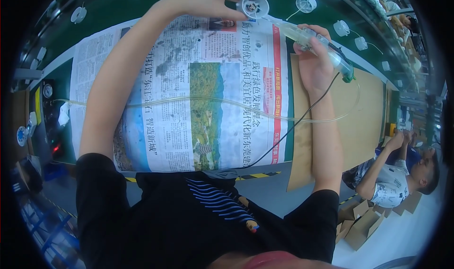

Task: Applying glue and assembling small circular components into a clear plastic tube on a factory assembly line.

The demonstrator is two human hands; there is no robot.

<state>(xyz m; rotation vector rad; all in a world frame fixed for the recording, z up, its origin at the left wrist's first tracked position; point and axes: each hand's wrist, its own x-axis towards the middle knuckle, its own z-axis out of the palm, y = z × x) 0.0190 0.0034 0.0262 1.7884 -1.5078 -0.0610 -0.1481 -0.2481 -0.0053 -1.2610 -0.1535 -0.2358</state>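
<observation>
At the far side of the bench, my left hand [204, 2] grips a small white round cup-shaped part [263, 7] by its side, its open face toward me. Some small pieces show inside the cup, too small to name. My right hand [316, 63] is wrapped round a clear dispensing syringe [294, 33] with a green fitting [348, 76] at its rear. The syringe's tip points at the cup's rim; whether they touch I cannot tell. From the syringe's rear, a clear hose [213, 99] loops back across the bench to the left.
Stained newspaper [165, 108] covers the green bench, with a cardboard sheet [364, 108] at right. A black cable [288, 129] crosses it. Several white round parts [341, 28] with wires lie along the far side. A box with a gauge [48, 90] stands left. Another person [390, 179] works at right.
</observation>
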